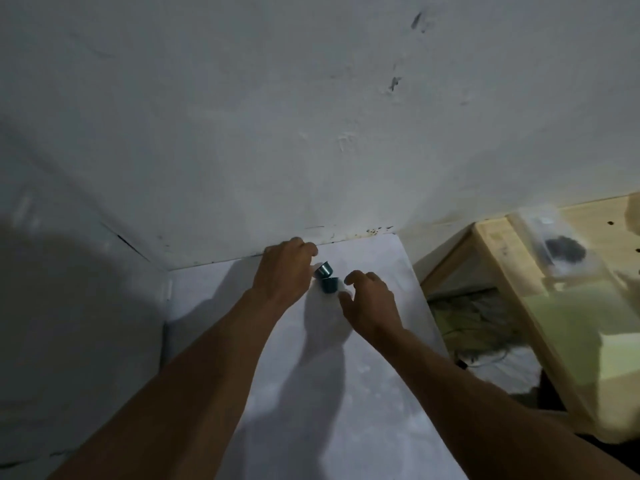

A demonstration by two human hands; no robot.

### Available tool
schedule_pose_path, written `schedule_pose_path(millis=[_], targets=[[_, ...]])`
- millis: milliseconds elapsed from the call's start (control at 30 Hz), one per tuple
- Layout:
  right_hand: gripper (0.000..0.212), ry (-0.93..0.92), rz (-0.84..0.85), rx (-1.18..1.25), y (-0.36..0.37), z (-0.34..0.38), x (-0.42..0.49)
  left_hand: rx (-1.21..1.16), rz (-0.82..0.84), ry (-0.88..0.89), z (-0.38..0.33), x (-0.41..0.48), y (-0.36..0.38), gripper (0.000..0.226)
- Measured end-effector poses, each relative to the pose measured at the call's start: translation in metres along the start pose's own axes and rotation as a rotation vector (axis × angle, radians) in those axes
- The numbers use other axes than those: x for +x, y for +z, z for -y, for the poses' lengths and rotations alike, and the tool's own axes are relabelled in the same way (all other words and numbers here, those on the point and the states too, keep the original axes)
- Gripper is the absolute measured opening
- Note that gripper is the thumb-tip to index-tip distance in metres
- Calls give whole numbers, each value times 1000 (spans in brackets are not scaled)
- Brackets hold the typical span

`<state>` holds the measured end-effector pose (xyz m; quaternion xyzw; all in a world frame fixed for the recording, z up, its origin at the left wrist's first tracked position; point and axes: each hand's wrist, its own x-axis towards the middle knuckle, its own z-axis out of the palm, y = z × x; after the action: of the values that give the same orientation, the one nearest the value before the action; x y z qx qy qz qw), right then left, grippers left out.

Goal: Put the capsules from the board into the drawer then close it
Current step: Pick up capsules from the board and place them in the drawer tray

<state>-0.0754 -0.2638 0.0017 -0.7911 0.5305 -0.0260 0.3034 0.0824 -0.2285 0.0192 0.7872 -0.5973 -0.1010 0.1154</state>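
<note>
Left hand (284, 271) pinches tilted, tapered teal capsule (324, 269).

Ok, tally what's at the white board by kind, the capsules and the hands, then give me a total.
Teal capsules: 2
Hands, left hand and right hand: 2
Total: 4

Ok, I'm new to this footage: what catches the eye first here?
On the white board by the wall, the left hand is at the upper teal capsule while the right hand hovers, fingers curved, beside the lower teal capsule. A pale wooden frame stands at right.
</note>
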Motion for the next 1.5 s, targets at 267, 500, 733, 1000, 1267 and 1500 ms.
schedule_pose_path(millis=[267,500,733,1000,1267,1500], targets=[[28,-5,32,35,28,10,39,183,163,189,23,35,38,41],[19,-24,-3,6,30,-11,46,284,106,349,29,38,52,41],[14,-26,-98,-33,25,-29,43,281,155,467,24,40,54,23],[12,-11,-79,-14,21,-37,36,170,293,374,7,28,52,20],[15,27,-66,-14,15,-44,20,3,311,247,4,11,50,31],[21,3,-68,21,9,-48,-3,-203,243,128,1,-22,43,37]])
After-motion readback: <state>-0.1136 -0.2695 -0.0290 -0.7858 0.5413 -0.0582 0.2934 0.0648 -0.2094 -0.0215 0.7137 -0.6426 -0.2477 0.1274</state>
